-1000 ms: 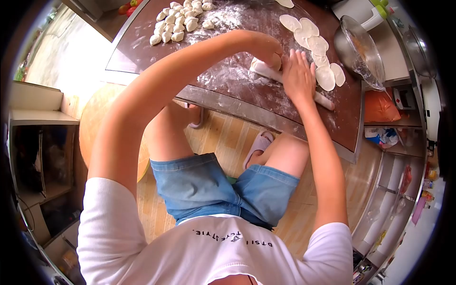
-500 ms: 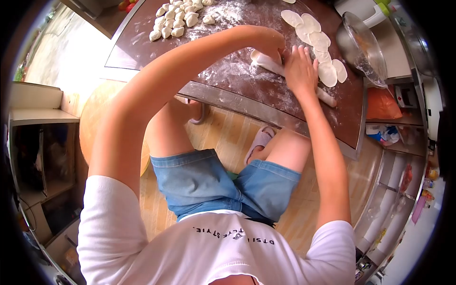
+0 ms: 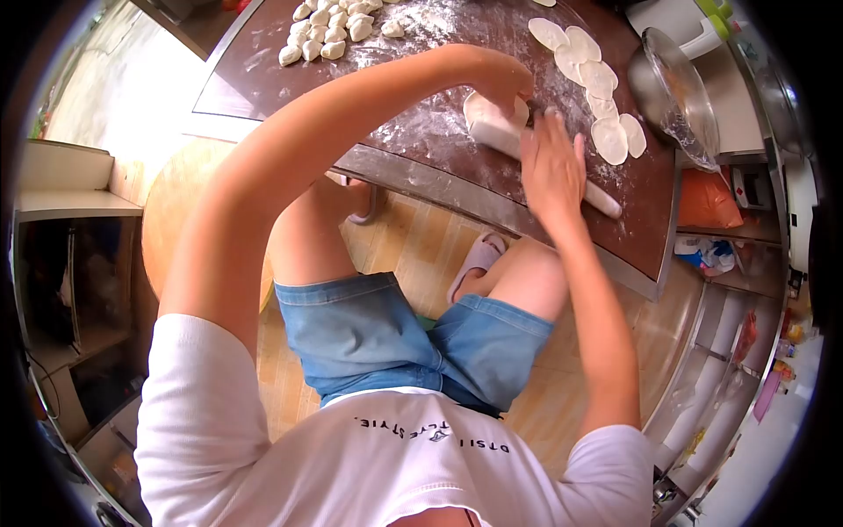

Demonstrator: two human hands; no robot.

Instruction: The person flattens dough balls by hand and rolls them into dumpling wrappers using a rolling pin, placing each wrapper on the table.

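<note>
My left hand (image 3: 507, 81) reaches in from the left, its fingers closed on the edge of a round dough wrapper (image 3: 479, 109). A pale rolling pin (image 3: 602, 200) lies slantwise on the floured board, its far end over the wrapper. My right hand (image 3: 555, 167) rests across the pin, palm down, fingers stretched out and thumb apart. The part of the pin beneath that hand is hidden. Several thin rolled wrappers (image 3: 609, 140) lie overlapping in a line to the right of my hands. Small dough pieces (image 3: 332, 50) are grouped at the upper left.
The brown tabletop (image 3: 421, 162) is dusted with flour and has a metal edge (image 3: 457, 199) toward me. A metal bowl (image 3: 676, 97) with a clear cover stands at its right side. An orange bag (image 3: 708, 200) sits on a shelf at the right. A round wooden stool (image 3: 167, 202) is at the left.
The rolling pin's far end has shifted and covers more of the wrapper. My right hand has moved slightly down and toward me along with the pin. The left hand keeps its hold.
</note>
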